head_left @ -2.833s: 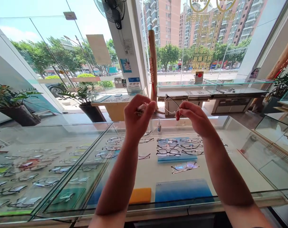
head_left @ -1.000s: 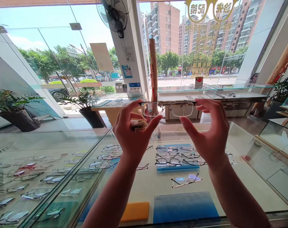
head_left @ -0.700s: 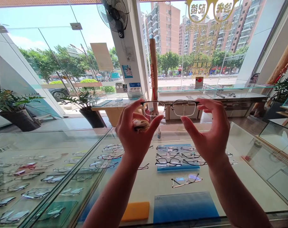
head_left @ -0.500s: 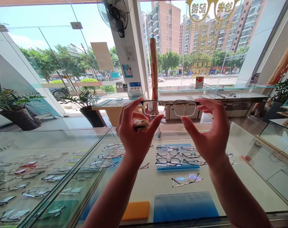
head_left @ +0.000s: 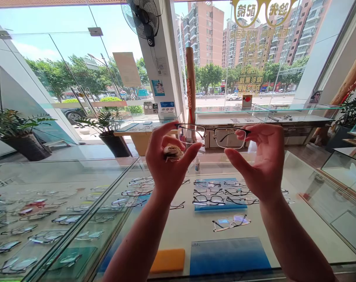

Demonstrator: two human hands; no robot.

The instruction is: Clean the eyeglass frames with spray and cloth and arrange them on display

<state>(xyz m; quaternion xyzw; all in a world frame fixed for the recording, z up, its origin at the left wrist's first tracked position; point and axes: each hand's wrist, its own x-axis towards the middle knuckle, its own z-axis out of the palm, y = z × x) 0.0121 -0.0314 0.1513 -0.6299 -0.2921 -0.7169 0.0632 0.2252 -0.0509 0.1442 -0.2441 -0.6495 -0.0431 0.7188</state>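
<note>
- Above the glass counter [head_left: 286, 168], a person holds a pair of glasses [head_left: 214, 136] up at eye level, well clear of the display below.
- The left hand [head_left: 166, 164] pinches the left end of the frame between thumb and forefinger; its other fingers curl shut around a small crumpled cloth [head_left: 172, 152] tucked against the palm.
- The right hand [head_left: 261, 160] grips the right end between the thumb below and the curled fingers above, closed only as far as the thin frame needs.
- The step in hand looks like an inspection of the lenses against the window light, probably amid wiping, given the cloth.
- The next move would call for a steady pinch at one end, so the cloth hand can come free without touching the lenses.
- The frame's long axis runs left to right, nearly level, dipping slightly to the right; the lenses face away from the person, toward the window.
- Rows of other glasses [head_left: 209, 199] lie under the counter glass, beside a blue mat [head_left: 227, 260] and an orange pad [head_left: 168, 260].
</note>
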